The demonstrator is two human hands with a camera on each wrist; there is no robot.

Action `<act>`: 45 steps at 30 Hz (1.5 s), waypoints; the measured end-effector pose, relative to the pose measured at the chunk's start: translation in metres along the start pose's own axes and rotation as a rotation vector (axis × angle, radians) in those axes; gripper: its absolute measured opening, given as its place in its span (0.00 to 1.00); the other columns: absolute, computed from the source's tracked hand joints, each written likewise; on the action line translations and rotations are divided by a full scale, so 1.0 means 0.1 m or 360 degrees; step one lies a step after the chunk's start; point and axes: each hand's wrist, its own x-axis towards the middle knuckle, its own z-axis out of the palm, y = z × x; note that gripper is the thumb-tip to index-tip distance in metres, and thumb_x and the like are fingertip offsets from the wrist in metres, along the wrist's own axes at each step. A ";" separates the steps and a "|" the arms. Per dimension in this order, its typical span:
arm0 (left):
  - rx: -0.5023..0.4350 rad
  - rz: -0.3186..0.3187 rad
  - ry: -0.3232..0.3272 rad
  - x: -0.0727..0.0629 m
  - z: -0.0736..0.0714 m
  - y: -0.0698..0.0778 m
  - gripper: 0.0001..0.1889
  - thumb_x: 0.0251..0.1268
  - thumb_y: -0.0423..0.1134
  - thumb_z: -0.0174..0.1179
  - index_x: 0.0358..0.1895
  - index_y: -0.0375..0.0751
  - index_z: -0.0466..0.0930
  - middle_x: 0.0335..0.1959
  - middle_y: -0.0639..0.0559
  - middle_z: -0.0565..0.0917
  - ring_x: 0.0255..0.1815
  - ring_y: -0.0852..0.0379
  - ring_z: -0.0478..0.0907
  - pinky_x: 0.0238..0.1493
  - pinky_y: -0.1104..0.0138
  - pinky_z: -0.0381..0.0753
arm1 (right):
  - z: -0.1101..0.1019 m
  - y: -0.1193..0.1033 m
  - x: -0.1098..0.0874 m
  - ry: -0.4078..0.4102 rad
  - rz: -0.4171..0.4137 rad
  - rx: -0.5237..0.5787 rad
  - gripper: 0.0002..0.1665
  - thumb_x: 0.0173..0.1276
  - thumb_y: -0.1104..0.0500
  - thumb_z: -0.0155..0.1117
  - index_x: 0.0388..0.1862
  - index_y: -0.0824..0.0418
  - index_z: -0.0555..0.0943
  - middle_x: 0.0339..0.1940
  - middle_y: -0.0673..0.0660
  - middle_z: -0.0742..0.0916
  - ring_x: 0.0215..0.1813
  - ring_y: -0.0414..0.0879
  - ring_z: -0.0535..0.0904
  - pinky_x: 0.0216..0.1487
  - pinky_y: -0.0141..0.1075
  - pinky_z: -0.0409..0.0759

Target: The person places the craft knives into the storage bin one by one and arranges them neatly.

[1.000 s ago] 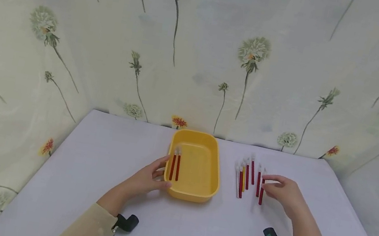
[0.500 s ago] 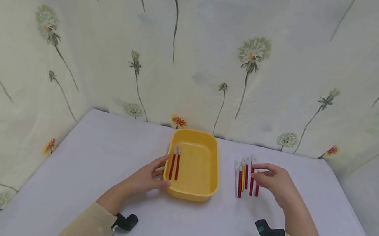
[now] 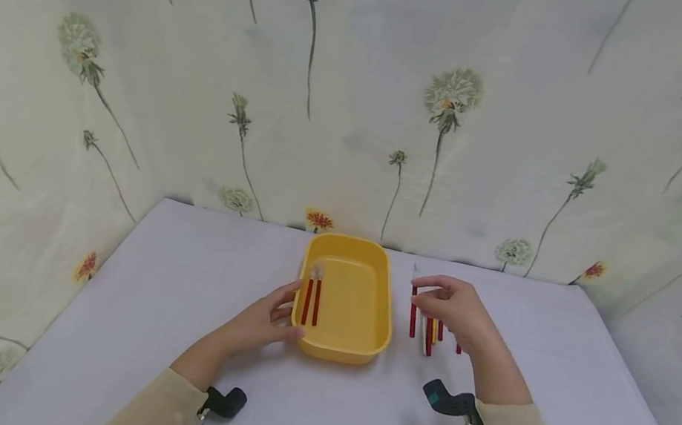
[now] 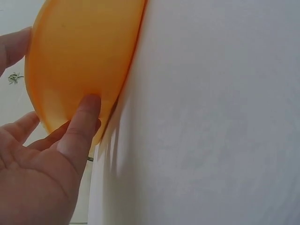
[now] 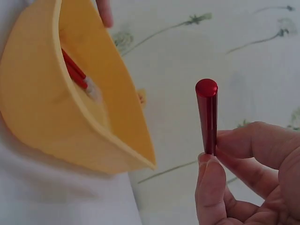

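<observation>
My right hand (image 3: pixel 453 310) pinches a red-handled brush (image 3: pixel 412 322) between thumb and fingertips, just right of a yellow plastic tray (image 3: pixel 340 354). In the right wrist view the red handle's butt end faces the camera, and its tip is hidden behind the fingers. My left hand (image 3: pixel 258 319) holds the tray at its left front corner, thumb (image 4: pixel 83 117) against the outer wall and fingers along the left side. Two red brushes (image 3: pixel 317 302) with pale, fluffy tips lie side by side inside the tray, at its left.
Several more brushes (image 3: pixel 428 341), red, yellow and whitish, lie on the white tabletop (image 3: pixel 320 419), partly covered by my right hand. A flower-printed cloth (image 3: pixel 360 95) stands behind and beside the table. Each wrist wears a black camera (image 3: pixel 451 402).
My right hand has lifted a red brush off the right end of the row and carried it left, over the other brushes, towards the tray. My left hand stays on the tray.
</observation>
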 end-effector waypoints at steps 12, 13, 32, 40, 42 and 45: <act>-0.0047 0.0037 -0.0006 -0.02 0.01 -0.01 0.51 0.56 0.51 0.75 0.80 0.56 0.53 0.77 0.45 0.62 0.75 0.44 0.64 0.69 0.51 0.69 | 0.46 -0.21 0.18 -0.0046 -0.0107 0.0119 0.23 0.69 0.56 0.69 0.62 0.58 0.81 0.51 0.60 0.87 0.51 0.54 0.83 0.63 0.53 0.77; -0.0039 0.0032 -0.0007 -0.01 0.01 -0.02 0.51 0.55 0.52 0.75 0.80 0.57 0.53 0.77 0.46 0.62 0.75 0.45 0.64 0.69 0.51 0.69 | 0.50 -0.21 0.20 -0.0052 -0.0109 0.0136 0.23 0.69 0.56 0.69 0.62 0.58 0.81 0.51 0.59 0.86 0.50 0.54 0.83 0.62 0.52 0.78; -0.0048 0.0015 -0.0011 -0.01 -0.01 -0.04 0.47 0.60 0.50 0.73 0.79 0.59 0.55 0.77 0.47 0.62 0.75 0.44 0.64 0.69 0.49 0.68 | 1.06 -0.36 0.52 -0.0142 -0.0170 0.0340 0.18 0.68 0.64 0.68 0.55 0.66 0.83 0.47 0.61 0.87 0.49 0.53 0.85 0.53 0.43 0.84; -0.0033 0.0026 -0.0010 -0.02 0.00 -0.02 0.47 0.60 0.51 0.72 0.80 0.60 0.53 0.77 0.47 0.62 0.75 0.44 0.63 0.69 0.49 0.69 | 1.24 -0.34 0.68 -0.0142 -0.0100 0.0398 0.15 0.67 0.66 0.69 0.53 0.65 0.84 0.51 0.61 0.85 0.44 0.47 0.83 0.49 0.37 0.85; -0.0035 0.0030 -0.0012 -0.03 0.00 -0.02 0.47 0.61 0.50 0.72 0.80 0.59 0.53 0.77 0.47 0.62 0.75 0.44 0.64 0.69 0.49 0.69 | 1.27 -0.31 0.72 -0.0137 -0.0096 0.0346 0.15 0.67 0.65 0.69 0.52 0.64 0.85 0.49 0.60 0.85 0.42 0.47 0.82 0.47 0.35 0.85; -0.0040 0.0028 -0.0012 -0.02 0.00 -0.03 0.47 0.61 0.48 0.72 0.80 0.58 0.53 0.77 0.47 0.62 0.75 0.45 0.64 0.69 0.50 0.69 | 1.32 -0.25 0.76 -0.0148 -0.0110 0.0260 0.14 0.67 0.65 0.68 0.51 0.63 0.85 0.46 0.58 0.86 0.39 0.47 0.81 0.44 0.33 0.83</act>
